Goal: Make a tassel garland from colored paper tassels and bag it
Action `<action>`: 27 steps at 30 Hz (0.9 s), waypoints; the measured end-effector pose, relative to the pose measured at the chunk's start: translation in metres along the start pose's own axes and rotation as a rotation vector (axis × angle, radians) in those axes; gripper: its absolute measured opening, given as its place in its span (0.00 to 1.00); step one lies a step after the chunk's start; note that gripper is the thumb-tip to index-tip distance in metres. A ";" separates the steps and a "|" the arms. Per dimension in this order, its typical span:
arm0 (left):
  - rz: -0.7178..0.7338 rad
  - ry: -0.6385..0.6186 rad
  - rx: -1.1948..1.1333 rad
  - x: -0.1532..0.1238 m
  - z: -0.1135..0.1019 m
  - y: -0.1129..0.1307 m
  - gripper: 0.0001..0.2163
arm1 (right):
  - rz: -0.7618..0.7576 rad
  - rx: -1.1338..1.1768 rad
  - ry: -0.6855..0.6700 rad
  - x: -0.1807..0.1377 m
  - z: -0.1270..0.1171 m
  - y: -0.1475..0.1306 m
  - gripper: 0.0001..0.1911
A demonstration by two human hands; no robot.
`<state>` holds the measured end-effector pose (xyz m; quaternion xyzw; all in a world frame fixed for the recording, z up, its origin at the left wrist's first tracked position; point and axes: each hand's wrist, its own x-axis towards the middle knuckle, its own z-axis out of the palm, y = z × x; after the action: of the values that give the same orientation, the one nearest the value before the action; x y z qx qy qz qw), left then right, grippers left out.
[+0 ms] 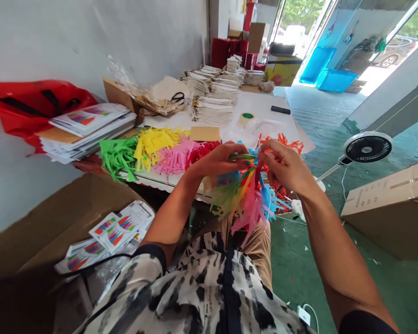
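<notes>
A bunch of multicoloured paper tassels [249,199], with green, yellow, pink, red and blue strips, hangs over my lap. My left hand [226,159] is closed on the twisted upper part of the bunch. Close beside it, my right hand [282,164] pinches the same bunch near its top. The green strips are blurred. Along the table's near edge lie green fringed paper [118,155], yellow fringed paper [156,143], pink fringed paper [170,156] and red fringed paper [200,153]. Behind my right hand lies orange-red fringed paper [282,140], and blue strips show between my hands.
On the white table [261,99] are stacked white bundles [214,104], a tape roll [246,118], a black phone-like slab [280,110], scissors [177,97] and printed sheets [90,123]. An open carton [35,222] stands at lower left, a fan [368,146] and a closed carton [390,208] at right.
</notes>
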<state>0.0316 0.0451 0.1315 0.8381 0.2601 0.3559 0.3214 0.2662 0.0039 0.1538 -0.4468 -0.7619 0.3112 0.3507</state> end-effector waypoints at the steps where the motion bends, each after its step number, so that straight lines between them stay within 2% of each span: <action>1: -0.026 -0.009 -0.062 0.000 -0.001 -0.001 0.06 | -0.021 -0.051 0.031 0.000 0.002 0.000 0.11; 5: -0.137 -0.102 -0.325 -0.005 -0.003 -0.001 0.09 | -0.132 -0.283 0.169 0.001 0.012 0.001 0.08; 9: -0.173 -0.147 -0.426 -0.010 -0.004 -0.002 0.12 | -0.149 -0.409 0.230 0.004 0.019 0.004 0.08; 13: -0.213 -0.194 -0.462 -0.012 -0.007 -0.004 0.13 | -0.148 -0.381 0.234 0.004 0.022 0.007 0.08; 18: -0.273 -0.192 -0.372 -0.013 -0.013 -0.008 0.11 | -0.160 -0.328 0.247 0.002 0.023 0.008 0.08; 22: -0.310 -0.167 -0.508 -0.016 -0.016 -0.009 0.10 | -0.171 -0.303 0.214 0.001 0.023 0.010 0.09; 27: -0.221 -0.126 -0.480 -0.015 -0.009 -0.012 0.09 | -0.198 -0.269 0.200 0.002 0.026 0.014 0.08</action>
<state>0.0134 0.0462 0.1214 0.7251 0.2375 0.3171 0.5633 0.2509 0.0070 0.1289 -0.4412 -0.7981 0.1248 0.3908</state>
